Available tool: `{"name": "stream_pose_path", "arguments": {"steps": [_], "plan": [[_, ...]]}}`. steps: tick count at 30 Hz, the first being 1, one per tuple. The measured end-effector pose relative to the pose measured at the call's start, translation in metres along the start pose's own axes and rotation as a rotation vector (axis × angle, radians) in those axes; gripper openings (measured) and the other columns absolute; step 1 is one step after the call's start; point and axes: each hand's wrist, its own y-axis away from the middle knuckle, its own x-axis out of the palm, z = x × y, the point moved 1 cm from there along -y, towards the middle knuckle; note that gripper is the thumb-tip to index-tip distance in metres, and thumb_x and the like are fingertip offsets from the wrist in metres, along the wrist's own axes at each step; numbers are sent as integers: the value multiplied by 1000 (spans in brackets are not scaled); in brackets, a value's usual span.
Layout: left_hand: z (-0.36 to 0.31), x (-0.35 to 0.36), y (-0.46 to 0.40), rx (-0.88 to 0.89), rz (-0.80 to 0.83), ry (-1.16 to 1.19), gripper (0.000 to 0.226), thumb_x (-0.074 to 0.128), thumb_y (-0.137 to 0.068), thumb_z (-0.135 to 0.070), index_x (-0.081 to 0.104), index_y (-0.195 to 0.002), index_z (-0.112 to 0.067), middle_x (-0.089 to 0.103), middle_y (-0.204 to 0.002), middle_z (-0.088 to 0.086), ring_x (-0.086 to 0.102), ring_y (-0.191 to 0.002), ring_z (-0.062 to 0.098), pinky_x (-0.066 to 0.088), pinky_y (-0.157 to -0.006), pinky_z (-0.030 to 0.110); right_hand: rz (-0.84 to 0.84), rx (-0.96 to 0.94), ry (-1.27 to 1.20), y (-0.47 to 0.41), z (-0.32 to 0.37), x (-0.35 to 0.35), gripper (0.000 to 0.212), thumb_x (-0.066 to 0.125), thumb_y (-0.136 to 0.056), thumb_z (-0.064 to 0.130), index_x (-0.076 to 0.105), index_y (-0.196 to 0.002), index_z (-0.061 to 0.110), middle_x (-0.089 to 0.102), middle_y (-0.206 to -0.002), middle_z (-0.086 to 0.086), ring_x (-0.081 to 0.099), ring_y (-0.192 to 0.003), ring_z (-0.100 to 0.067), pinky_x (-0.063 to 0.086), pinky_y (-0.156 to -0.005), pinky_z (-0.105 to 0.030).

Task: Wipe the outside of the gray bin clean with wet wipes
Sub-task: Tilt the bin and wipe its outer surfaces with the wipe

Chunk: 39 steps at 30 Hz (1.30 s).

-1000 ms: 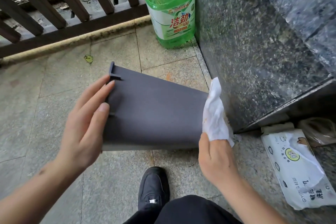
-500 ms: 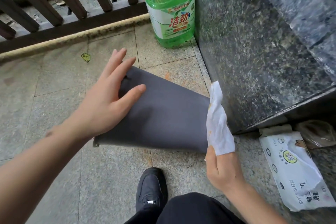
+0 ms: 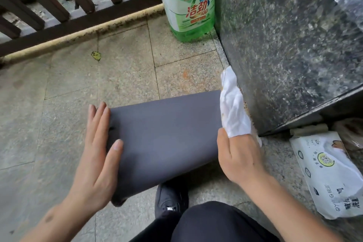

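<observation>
Gray bin (image 3: 165, 139) held on its side between both hands, low over the tiled floor (image 3: 68, 88), its long flat side facing up toward the camera; which end is the mouth cannot be told from here. Left hand (image 3: 98, 155) lies flat against the bin's left end, fingers straight and together, thumb stretched across the upper face. Right hand (image 3: 239, 155) is at the bin's right end, holding a white wet wipe (image 3: 233, 108) bunched against that end; the fingers are wrapped in or hidden behind the wipe, so only the back of the hand and thumb show, and the grip reads as a hold on the wipe. The wipe stands up past the fingers and carries yellow-brown smudges along its right edge. Just right of the wipe, a dark speckled stone block (image 3: 284, 45) rises from the floor. Directly below the bin, a black shoe (image 3: 170, 196) and a dark trouser leg (image 3: 216, 222). At lower right, a white pack of wipes (image 3: 330, 173) lies on the floor, well apart from the bin. Behind, in the corner by the stone, a green plastic jug (image 3: 188, 4) with a white label stands upright. A brown railing (image 3: 68, 2) runs along the back edge of the floor, and a small yellow leaf (image 3: 96, 55) lies on a tile.
</observation>
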Motion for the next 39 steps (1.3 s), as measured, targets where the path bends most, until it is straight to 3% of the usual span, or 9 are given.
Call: {"name": "stream_pose_path", "arguments": {"steps": [2, 4, 6, 7, 10, 15, 22, 32, 39], "plan": [[-1, 4, -2, -16, -36, 8, 58, 33, -99, -38, 15, -154, -31, 11, -167, -10, 1, -156, 6, 4, -123, 17, -17, 0, 10, -7, 5, 2, 35, 32, -100, 31, 49, -70, 22, 48, -60, 9, 38, -60, -21, 39, -65, -33], [-3, 5, -7, -19, -49, 11, 63, 37, -98, -39, 20, -156, -23, 15, -167, -6, 3, -156, 6, 5, -123, 17, -4, 5, -24, -9, 1, 6, 34, 29, -100, 33, 43, -70, 22, 39, -59, 10, 35, -60, -16, 34, -68, -29], [-9, 5, -13, 11, -30, 9, 67, 42, -97, -37, 23, -158, -14, 17, -168, -2, 3, -157, 10, 6, -124, 21, 12, 24, -69, -4, -8, 8, 42, 30, -101, 32, 60, -109, 5, 63, -94, -2, 54, -91, -18, 36, -90, -26], [-14, 6, -15, 32, -15, 11, 68, 45, -97, -33, 24, -157, -12, 17, -168, -1, 3, -157, 13, 7, -125, 25, 17, 41, -88, -3, -12, 8, 52, 30, -101, 32, 51, -138, 1, 63, -128, -5, 54, -117, -16, 31, -104, -23], [-32, 6, -23, 139, 44, -3, 62, 49, -93, -12, 33, -153, -8, 21, -167, 7, 2, -158, 22, 8, -126, 38, -52, 42, -131, 5, -23, 7, 65, 31, -101, 26, 17, -162, 7, 20, -170, 0, 17, -154, -6, 10, -123, -22], [-63, 12, -28, 377, 173, -109, 62, 48, -90, -16, 38, -149, 1, 14, -167, 17, -2, -157, 35, 6, -127, 40, -105, 27, -175, 40, -38, -2, 64, 29, -102, 21, 12, -161, 2, 8, -173, -9, 9, -160, -28, 5, -129, -42], [-87, 22, -22, 461, 177, -203, 72, 51, -91, -23, 27, -153, 5, 13, -166, 22, -1, -156, 39, 6, -126, 42, -47, 106, -304, 38, -32, -21, 63, 33, -103, 28, 21, -160, 4, 19, -171, -5, 16, -159, -19, 12, -128, -45], [-106, 29, -19, 452, 170, -140, 63, 37, -101, -27, 23, -155, 3, 11, -168, 19, -2, -157, 34, 6, -127, 43, 178, -415, -621, 12, 88, -26, 62, 38, -99, 7, 21, -158, -4, 18, -170, -13, 13, -159, -30, 15, -127, -54], [-96, 25, -24, 397, 136, -178, 72, 36, -100, -40, 20, -157, 2, 11, -168, 14, 1, -157, 28, 5, -127, 38, 122, -143, -448, 15, 11, -12, 66, 41, -102, 16, 14, -160, -1, 15, -171, -7, 12, -159, -23, 14, -129, -46]]}}
